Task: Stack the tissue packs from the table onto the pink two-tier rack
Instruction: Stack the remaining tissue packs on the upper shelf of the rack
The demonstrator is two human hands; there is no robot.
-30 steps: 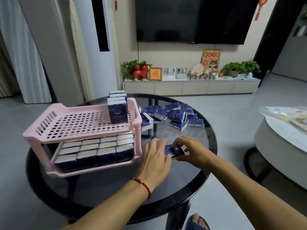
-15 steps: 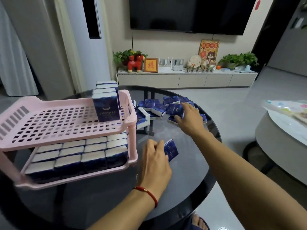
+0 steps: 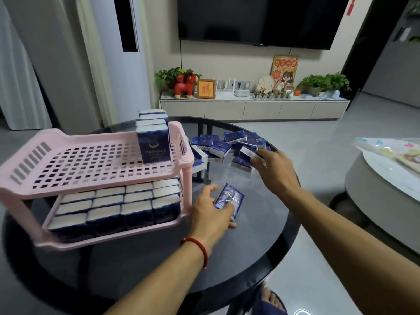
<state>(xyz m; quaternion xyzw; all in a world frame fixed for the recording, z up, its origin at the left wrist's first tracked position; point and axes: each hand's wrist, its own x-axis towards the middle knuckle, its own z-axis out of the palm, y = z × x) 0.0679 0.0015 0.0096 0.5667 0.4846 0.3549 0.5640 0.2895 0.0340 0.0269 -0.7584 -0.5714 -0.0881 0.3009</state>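
Left hand fingers pinch a navy, white-edged tissue pack; right hand fingers grip another pack.

"TWINKLE" on the upright tissue pack; seemingly also on the held pack.

Your rack is pink, with rows of little square holes across its top shelf. The tissue packs piled just right of the rack are dark blue with white sides. The pack in your left hand is dark blue with pale letters and maybe a small yellow mark. Your bracelet is red. The table under the rack is shiny black.
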